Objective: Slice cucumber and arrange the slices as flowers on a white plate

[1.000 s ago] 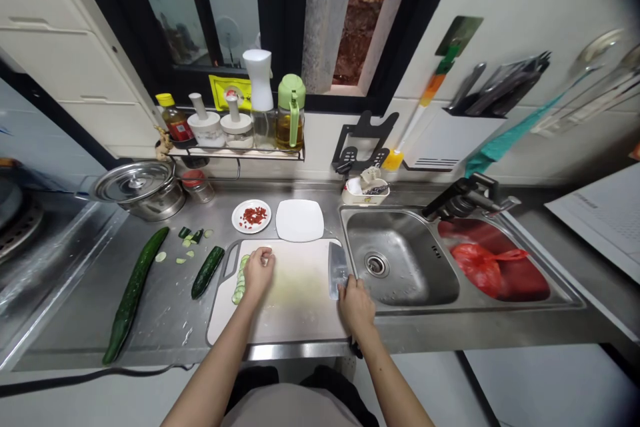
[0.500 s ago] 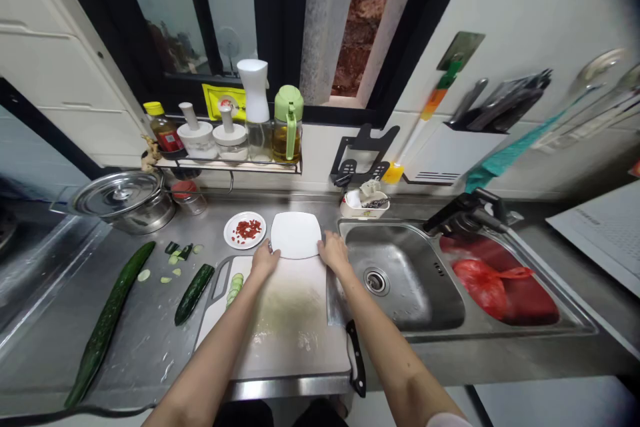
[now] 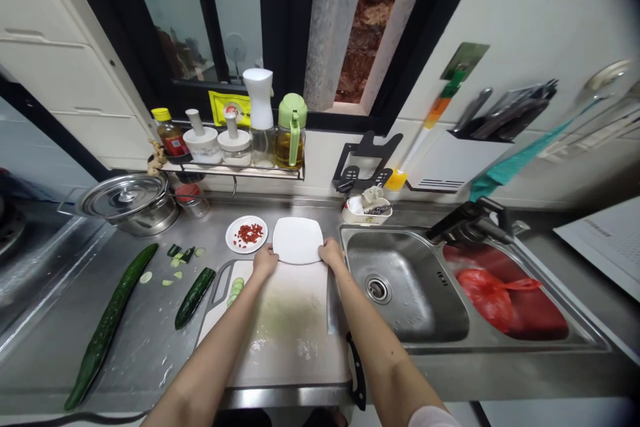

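Both hands have left the knife [image 3: 356, 367] and cucumber slices [image 3: 234, 290]: the left hand [image 3: 264, 260] and right hand [image 3: 332, 253] each pinch a near corner of the white plate [image 3: 297, 239], at the cutting board's [image 3: 290, 320] far edge on the bench [image 3: 150, 347]. The knife handle overhangs the bench front beside the right forearm, so a nudge could drop it. The plate lies flat and nearly square, with no clear long axis, its edges parallel to the board.

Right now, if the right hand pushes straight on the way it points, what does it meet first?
The white plate: the right hand touches its right edge, fingers aimed away and a little left. Beyond the plate, likely the green-capped oil bottle on the wall shelf, though depth is unclear.
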`<state>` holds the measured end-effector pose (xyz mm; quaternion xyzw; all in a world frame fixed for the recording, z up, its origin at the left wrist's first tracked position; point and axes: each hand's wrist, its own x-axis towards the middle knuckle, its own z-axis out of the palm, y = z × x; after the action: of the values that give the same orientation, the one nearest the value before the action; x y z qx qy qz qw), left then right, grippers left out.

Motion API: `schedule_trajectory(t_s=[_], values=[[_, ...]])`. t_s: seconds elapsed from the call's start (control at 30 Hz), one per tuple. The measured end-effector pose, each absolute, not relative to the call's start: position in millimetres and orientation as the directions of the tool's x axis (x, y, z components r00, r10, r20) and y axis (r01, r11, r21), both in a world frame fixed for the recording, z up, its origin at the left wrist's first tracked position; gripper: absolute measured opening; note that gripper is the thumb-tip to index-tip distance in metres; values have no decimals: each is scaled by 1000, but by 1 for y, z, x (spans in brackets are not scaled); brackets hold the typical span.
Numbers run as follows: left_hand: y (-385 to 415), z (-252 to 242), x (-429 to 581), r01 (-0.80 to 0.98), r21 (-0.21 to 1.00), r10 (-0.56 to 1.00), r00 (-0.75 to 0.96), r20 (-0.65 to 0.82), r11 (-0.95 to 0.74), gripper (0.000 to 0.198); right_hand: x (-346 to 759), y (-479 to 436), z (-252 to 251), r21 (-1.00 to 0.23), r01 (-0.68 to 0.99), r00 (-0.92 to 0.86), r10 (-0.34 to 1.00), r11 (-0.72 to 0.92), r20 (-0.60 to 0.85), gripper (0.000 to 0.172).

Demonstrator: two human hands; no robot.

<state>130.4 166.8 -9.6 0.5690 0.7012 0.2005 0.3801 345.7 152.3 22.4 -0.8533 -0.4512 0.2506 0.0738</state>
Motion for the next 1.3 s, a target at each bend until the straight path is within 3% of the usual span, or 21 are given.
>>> schedule_trajectory(t_s=[0.17, 0.37, 0.6, 0.87, 1.3], values=[[154, -2, 124, 564, 785, 959, -45, -281, 256, 31, 350, 138, 25, -457, 690, 467, 828, -560, -309, 24], [110, 3, 105, 296, 920, 964, -17, -264, 257, 35, 344, 102, 35, -566, 659, 436, 865, -495, -248, 17], [38, -4, 76, 156, 961, 973, -33, -228, 230, 41, 325, 33, 20, -734, 566, 370, 912, -374, -179, 11], [-19, -18, 52, 190, 945, 964, -31, -264, 265, 45, 299, -20, 8, -676, 584, 363, 889, -450, -278, 12], [-19, -24, 46, 385, 884, 962, -46, -269, 265, 35, 287, -28, 13, -552, 703, 357, 893, -449, -273, 13]])
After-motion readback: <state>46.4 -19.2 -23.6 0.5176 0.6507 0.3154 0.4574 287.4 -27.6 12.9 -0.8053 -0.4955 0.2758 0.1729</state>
